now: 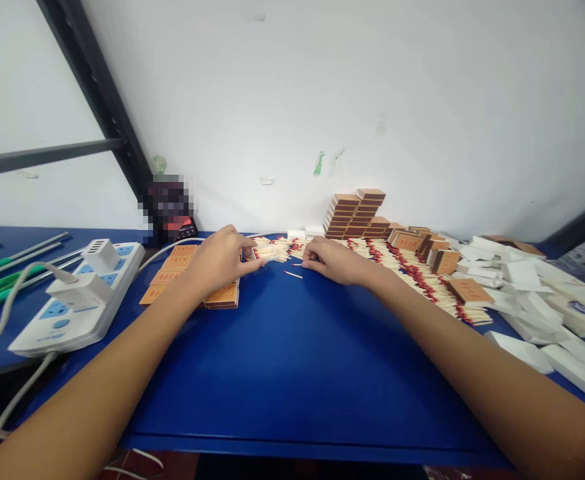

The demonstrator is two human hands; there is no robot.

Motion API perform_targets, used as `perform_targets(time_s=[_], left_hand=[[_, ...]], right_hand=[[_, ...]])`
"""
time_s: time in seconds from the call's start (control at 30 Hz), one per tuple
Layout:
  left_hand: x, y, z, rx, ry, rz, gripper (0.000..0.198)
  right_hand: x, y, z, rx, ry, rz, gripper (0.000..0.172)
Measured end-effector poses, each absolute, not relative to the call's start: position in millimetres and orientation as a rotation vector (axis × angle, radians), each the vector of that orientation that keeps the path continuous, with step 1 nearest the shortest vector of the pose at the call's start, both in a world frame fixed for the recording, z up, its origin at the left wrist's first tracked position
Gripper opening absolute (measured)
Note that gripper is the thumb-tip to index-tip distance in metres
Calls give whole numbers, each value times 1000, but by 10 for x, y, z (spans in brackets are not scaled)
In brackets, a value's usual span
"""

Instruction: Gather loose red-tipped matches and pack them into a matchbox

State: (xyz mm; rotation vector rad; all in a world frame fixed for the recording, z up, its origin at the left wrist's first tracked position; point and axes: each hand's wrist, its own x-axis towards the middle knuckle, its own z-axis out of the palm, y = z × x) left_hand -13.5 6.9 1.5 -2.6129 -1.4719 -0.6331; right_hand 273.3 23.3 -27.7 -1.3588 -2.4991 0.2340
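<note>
My left hand (225, 259) grips a small white matchbox tray (266, 253) with matches lying in it, thumb in front and fingers behind. To its right, my right hand (325, 259) pinches a match (297, 265) at the edge of the match pile. One loose match (293, 275) lies on the blue tabletop just in front of it. Red-tipped matches (412, 270) spread in a long heap from between the hands toward the right. Under and beside my left wrist sit orange matchboxes (165, 277) in rows, partly hidden by the forearm.
Stacked matchboxes (349, 217) stand against the wall. White empty trays (527, 280) pile up at the right, near loose orange boxes (469, 291). On the left are a power strip (85, 293) with plugs and cables, and green-handled rods (2, 287). The blue table (282, 380) has a front edge.
</note>
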Motion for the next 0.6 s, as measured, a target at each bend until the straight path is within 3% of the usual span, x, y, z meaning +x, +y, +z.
perform_targets(time_s=[0.2,0.33,0.6], left_hand=[[-140,80,17,-2619,-1468,-633,32],[-141,83,16,-2616,-1446,-636,34],[-122,77,4,-2632,-1439,-609,33]], right_hand=[[2567,84,-227,-1437,-2466,257,14],[2512,16,-196,-1472,-2465,284,25],[2475,-8,-182,-1456,-2481,465,8]])
